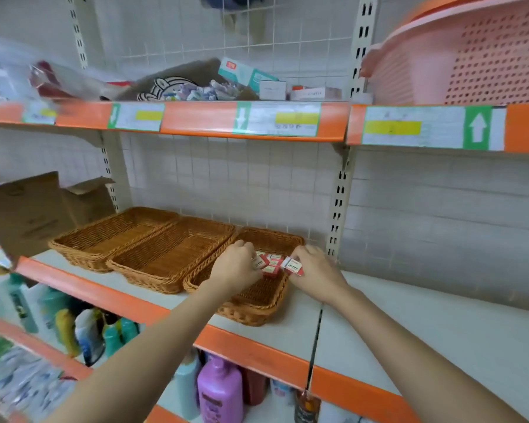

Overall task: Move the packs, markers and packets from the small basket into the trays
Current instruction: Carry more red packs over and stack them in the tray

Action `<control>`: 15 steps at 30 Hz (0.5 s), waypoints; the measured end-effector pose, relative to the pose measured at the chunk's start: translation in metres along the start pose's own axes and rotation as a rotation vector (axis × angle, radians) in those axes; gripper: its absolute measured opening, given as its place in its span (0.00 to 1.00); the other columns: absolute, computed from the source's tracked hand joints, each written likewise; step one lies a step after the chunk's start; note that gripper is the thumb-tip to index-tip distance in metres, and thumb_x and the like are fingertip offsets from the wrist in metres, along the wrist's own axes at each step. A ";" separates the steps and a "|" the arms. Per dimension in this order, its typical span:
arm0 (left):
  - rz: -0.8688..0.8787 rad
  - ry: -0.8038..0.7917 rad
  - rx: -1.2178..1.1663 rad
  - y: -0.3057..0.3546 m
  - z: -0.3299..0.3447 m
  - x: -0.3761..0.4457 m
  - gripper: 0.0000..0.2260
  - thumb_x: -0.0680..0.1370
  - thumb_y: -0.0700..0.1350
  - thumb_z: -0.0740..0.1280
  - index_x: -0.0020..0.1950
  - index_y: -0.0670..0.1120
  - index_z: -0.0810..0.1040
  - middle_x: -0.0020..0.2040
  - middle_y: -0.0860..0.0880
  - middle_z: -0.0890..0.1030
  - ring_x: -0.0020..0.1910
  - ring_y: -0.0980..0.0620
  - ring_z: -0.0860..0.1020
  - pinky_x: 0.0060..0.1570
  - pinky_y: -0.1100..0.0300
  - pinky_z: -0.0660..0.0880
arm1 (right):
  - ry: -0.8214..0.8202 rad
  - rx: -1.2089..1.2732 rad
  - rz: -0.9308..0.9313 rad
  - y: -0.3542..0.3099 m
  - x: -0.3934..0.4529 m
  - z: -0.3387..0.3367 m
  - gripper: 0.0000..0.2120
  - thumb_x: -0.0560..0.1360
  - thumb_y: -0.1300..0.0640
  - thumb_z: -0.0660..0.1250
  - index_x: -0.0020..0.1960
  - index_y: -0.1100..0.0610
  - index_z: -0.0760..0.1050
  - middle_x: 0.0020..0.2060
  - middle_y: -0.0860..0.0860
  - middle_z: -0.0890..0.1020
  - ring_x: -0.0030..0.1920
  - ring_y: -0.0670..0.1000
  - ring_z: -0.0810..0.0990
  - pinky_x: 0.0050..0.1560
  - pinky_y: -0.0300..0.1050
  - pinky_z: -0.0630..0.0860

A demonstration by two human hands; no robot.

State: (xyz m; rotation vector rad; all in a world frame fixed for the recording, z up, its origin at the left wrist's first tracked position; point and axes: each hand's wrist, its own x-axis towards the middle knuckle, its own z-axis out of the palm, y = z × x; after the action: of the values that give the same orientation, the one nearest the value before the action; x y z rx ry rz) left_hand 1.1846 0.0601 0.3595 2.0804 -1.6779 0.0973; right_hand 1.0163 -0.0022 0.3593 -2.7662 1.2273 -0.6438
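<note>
Small red-and-white packs [271, 265] lie clustered in the right-hand wicker tray [257, 306] on a shop shelf [409, 325] — the left hand [235, 265] curls its fingers around one pack at the cluster's edge, while the right hand [315, 270] pinches another pack [293, 266] just above the tray's right rim. Two more wicker trays, the middle one [171, 254] and the left one [110, 233], sit side by side touching it. A cardboard box [31, 215] stands at far left — a pink laundry basket [471, 53] rests on the shelf above.
</note>
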 end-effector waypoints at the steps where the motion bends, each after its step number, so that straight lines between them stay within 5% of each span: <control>1: -0.010 -0.019 0.015 -0.007 -0.001 0.004 0.13 0.74 0.47 0.69 0.56 0.44 0.76 0.53 0.47 0.76 0.54 0.48 0.75 0.50 0.56 0.74 | -0.008 0.005 -0.004 -0.002 0.009 0.004 0.15 0.75 0.52 0.65 0.60 0.55 0.70 0.57 0.51 0.74 0.61 0.52 0.70 0.56 0.47 0.67; 12: 0.075 -0.301 0.222 -0.050 0.011 0.044 0.09 0.76 0.51 0.65 0.45 0.45 0.75 0.47 0.46 0.80 0.46 0.47 0.78 0.41 0.57 0.72 | -0.314 -0.148 -0.043 -0.030 0.060 0.047 0.13 0.77 0.52 0.62 0.58 0.54 0.77 0.58 0.54 0.78 0.61 0.56 0.74 0.60 0.49 0.66; 15: 0.126 -0.399 0.224 -0.057 0.022 0.056 0.11 0.75 0.52 0.67 0.50 0.44 0.76 0.48 0.46 0.80 0.46 0.47 0.78 0.41 0.57 0.73 | -0.384 -0.192 -0.014 -0.033 0.066 0.051 0.12 0.77 0.52 0.63 0.58 0.54 0.78 0.57 0.52 0.79 0.60 0.55 0.75 0.64 0.50 0.66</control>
State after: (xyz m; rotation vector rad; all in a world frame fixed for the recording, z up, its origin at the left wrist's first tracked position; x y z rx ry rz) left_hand 1.2472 0.0095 0.3411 2.2675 -2.1192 -0.1020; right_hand 1.0987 -0.0330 0.3426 -2.8618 1.2353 0.0148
